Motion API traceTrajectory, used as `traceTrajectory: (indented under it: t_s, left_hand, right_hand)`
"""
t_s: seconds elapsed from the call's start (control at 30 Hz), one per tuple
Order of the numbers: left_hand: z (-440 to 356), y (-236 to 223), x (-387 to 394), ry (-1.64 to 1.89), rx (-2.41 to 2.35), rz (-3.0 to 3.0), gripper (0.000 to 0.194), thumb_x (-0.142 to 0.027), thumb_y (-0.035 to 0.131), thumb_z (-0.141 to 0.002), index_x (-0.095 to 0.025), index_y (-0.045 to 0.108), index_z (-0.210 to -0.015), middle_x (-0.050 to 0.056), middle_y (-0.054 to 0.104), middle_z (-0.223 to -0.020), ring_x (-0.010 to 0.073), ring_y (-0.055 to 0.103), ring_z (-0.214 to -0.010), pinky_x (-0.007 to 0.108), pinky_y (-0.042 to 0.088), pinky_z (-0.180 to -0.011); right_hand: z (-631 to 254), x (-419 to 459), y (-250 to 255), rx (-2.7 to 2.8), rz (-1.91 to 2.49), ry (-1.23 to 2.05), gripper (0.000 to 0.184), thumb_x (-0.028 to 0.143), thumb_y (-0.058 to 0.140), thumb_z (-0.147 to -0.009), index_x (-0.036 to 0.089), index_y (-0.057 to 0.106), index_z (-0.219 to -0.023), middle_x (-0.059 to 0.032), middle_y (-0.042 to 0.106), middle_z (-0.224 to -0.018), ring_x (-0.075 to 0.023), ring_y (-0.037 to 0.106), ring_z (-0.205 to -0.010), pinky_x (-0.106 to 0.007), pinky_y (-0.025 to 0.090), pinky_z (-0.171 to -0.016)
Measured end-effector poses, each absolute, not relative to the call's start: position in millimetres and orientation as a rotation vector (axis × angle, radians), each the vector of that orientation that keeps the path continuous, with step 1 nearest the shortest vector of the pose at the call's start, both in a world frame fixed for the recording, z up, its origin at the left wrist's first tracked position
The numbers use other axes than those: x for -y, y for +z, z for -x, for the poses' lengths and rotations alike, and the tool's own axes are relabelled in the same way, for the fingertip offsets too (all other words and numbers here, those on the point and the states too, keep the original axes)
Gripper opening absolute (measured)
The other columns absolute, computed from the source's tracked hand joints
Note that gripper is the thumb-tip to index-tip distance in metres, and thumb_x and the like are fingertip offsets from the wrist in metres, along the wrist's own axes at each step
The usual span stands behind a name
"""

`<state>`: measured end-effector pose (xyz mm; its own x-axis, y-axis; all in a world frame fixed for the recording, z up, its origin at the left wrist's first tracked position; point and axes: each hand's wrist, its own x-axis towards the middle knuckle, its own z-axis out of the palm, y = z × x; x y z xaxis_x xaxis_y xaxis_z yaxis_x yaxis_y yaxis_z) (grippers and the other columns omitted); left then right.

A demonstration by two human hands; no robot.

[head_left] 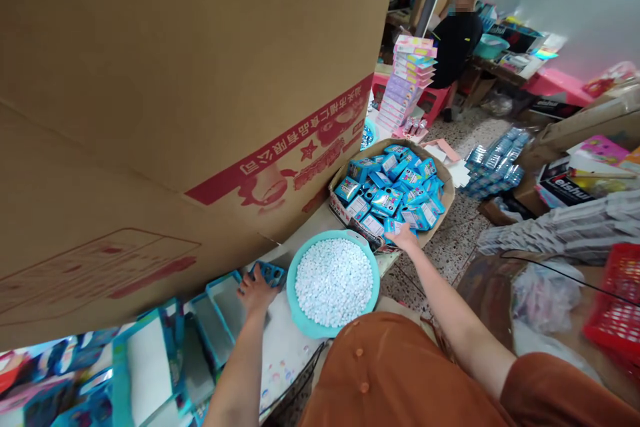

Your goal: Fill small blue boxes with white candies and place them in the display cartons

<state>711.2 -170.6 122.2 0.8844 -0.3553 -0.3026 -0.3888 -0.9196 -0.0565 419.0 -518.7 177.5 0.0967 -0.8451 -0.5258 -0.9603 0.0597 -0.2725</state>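
My left hand [257, 292] is at the left of the table, its thumb and index finger around the end of a small blue box [273, 273] with dark round marks. Beside that hand lies an open blue-edged box [225, 301] with a pale inside. My right hand [403, 237] reaches into a cut-down cardboard carton [447, 219] and grips a small blue printed box [394, 227] at the near edge of the heap. Many similar blue boxes [387, 200] fill the carton. Between my hands stands a turquoise basin [299, 315] full of small white pieces [334, 280].
A tall cardboard box [200, 80] walls off the left side. More open blue boxes [147, 367] lie at lower left. Stacked pastel boxes [403, 87] stand behind the carton. A person [457, 40] sits farther back. Wrapped packs [497, 160] and a red crate [615, 300] are at right.
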Motion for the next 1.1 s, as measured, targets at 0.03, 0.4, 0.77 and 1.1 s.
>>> traceTrajectory:
  t_s: [0.03, 0.4, 0.77, 1.1]
  left_hand:
    - [-712.2, 122.1, 167.0, 0.444, -0.575, 2.918, 0.094, -0.050, 0.060, -0.062, -0.017, 0.017, -0.139, 0.022, 0.035, -0.136, 0.0375, 0.039, -0.121, 0.047, 0.030, -0.096]
    - [-707.7, 151.5, 167.1, 0.584, -0.682, 2.953, 0.105, -0.051, 0.067, -0.059, -0.015, 0.013, -0.142, 0.023, 0.011, -0.149, 0.0408, 0.010, -0.137, 0.052, 0.022, -0.105]
    - [-606.8, 269.9, 234.8, 0.241, -1.922, 3.345, 0.061, -0.037, 0.056, -0.079, -0.022, 0.034, -0.134, 0.011, 0.041, -0.138, 0.0284, 0.026, -0.135, 0.046, 0.023, -0.110]
    - [-584.0, 240.5, 219.2, 0.371, -2.149, 2.796, 0.082, -0.023, 0.061, -0.071, -0.013, 0.019, -0.140, 0.018, 0.035, -0.142, 0.0306, 0.020, -0.137, 0.056, 0.015, -0.110]
  right_hand:
    - [-412.9, 519.0, 179.6, -1.761, 1.796, 0.230, 0.075, 0.062, 0.061, -0.057, 0.016, 0.040, -0.113, -0.0195, 0.060, -0.109, -0.0330, 0.059, -0.098, -0.040, 0.043, -0.077]
    - [-399.2, 472.9, 245.9, -1.020, 2.140, -0.350, 0.052, 0.037, 0.068, -0.055, 0.023, 0.041, -0.098, -0.0059, 0.056, -0.106, -0.0210, 0.055, -0.090, -0.030, 0.041, -0.077]
    - [-466.3, 413.7, 238.0, -0.667, 1.632, -0.059, 0.040, 0.044, 0.066, -0.065, 0.024, 0.054, -0.098, 0.0053, 0.055, -0.071, -0.0142, 0.049, -0.063, -0.027, 0.040, -0.064]
    - [-490.4, 366.7, 220.1, -0.618, 0.964, 0.433, 0.058, 0.066, 0.030, -0.081, 0.018, 0.061, -0.089, -0.0034, 0.060, -0.068, -0.0167, 0.054, -0.060, -0.030, 0.044, -0.055]
